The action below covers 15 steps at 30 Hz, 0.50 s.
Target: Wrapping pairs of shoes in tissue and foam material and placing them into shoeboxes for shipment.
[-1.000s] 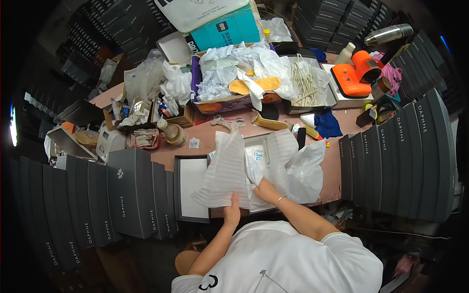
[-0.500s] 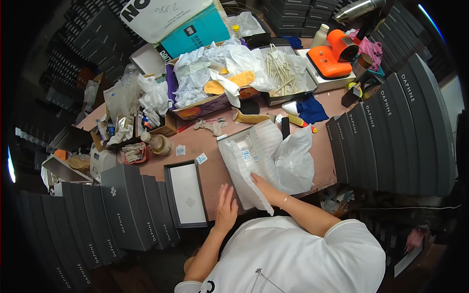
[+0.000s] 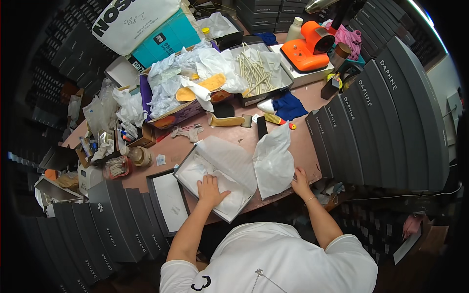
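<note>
Left hand (image 3: 211, 192), lower centre of the frame: palm down, grip spread on white paper (image 3: 233, 188). Right hand (image 3: 301, 183), right of lower centre: arm extended, fingers bent beside the loose white sheet (image 3: 273, 168), one; whether its grip pinches anything I cannot tell. Grey box (image 3: 245, 206), one, centre, askew on the pink worktop (image 3: 305, 146): contains the paper. Shallow tray (image 3: 170, 195), one, left: white inside. Purple box (image 3: 171, 118), one, upper left: crumpled tissue (image 3: 166, 83), one tan insole (image 3: 213, 81) atop. Black box (image 3: 266, 95), one, upper centre: pale sticks (image 3: 254, 73), uncountable.

Stacked grey boxes (image 3: 410, 127) bear pale lettering; white panel (image 3: 134, 30), black print and handwriting.
</note>
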Each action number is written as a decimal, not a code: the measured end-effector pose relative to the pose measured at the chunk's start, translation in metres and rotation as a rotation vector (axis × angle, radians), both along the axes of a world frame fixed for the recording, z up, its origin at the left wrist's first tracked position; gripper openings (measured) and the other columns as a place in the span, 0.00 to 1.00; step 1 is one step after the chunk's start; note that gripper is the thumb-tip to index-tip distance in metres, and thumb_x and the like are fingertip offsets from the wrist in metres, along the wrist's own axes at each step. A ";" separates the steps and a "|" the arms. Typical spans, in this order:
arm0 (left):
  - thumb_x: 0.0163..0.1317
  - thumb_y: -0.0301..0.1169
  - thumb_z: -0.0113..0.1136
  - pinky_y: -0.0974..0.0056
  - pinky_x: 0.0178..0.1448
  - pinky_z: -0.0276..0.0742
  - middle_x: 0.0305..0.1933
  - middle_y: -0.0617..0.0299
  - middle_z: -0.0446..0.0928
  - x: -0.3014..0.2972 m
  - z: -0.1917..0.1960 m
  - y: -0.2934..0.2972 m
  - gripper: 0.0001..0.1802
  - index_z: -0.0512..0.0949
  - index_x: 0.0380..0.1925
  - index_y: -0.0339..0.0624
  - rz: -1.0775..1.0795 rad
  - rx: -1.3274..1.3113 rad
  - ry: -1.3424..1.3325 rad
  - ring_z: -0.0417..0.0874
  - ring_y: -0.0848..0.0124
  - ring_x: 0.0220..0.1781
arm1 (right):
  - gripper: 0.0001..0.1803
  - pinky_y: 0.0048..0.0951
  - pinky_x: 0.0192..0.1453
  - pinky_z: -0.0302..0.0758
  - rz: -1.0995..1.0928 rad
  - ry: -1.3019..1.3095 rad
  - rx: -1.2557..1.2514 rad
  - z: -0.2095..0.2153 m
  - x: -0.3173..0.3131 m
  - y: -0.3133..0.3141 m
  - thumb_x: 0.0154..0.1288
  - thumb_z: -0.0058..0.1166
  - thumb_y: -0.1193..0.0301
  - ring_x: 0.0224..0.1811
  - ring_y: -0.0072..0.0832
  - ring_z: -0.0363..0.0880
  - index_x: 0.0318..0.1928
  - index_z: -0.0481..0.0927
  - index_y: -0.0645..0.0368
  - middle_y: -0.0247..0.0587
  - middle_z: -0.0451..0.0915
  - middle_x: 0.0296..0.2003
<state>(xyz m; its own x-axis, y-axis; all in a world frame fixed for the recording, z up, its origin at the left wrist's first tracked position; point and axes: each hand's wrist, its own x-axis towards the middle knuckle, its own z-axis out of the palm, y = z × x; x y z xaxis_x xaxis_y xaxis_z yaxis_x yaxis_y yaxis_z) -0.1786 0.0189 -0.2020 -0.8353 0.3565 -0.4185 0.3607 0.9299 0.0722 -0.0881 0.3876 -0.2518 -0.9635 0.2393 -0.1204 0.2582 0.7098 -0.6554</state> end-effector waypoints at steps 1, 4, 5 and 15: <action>0.51 0.67 0.54 0.40 0.68 0.50 0.66 0.47 0.64 0.011 0.001 -0.006 0.48 0.71 0.56 0.32 0.017 -0.004 0.125 0.58 0.55 0.72 | 0.24 0.44 0.60 0.67 -0.046 -0.002 -0.040 -0.003 0.001 -0.004 0.55 0.53 0.77 0.58 0.57 0.68 0.55 0.71 0.65 0.65 0.70 0.53; 0.53 0.61 0.58 0.35 0.70 0.45 0.68 0.47 0.60 0.000 0.004 -0.012 0.45 0.69 0.58 0.33 0.059 0.024 -0.061 0.53 0.54 0.74 | 0.18 0.46 0.51 0.71 -0.127 0.029 -0.123 0.009 -0.017 -0.014 0.56 0.51 0.79 0.50 0.58 0.73 0.49 0.73 0.66 0.65 0.75 0.43; 0.54 0.59 0.59 0.34 0.69 0.45 0.67 0.47 0.62 -0.003 0.006 -0.013 0.42 0.70 0.57 0.34 0.066 0.047 -0.095 0.56 0.55 0.73 | 0.17 0.46 0.49 0.71 -0.115 0.052 -0.134 0.027 -0.022 -0.015 0.56 0.51 0.79 0.47 0.58 0.75 0.48 0.73 0.66 0.64 0.76 0.40; 0.68 0.55 0.47 0.55 0.67 0.65 0.63 0.49 0.67 -0.022 0.059 0.022 0.35 0.64 0.63 0.37 1.128 1.740 -0.818 0.69 0.57 0.64 | 0.14 0.39 0.40 0.75 0.603 0.553 -0.121 0.242 -0.148 -0.072 0.53 0.56 0.82 0.37 0.48 0.79 0.42 0.77 0.62 0.48 0.80 0.33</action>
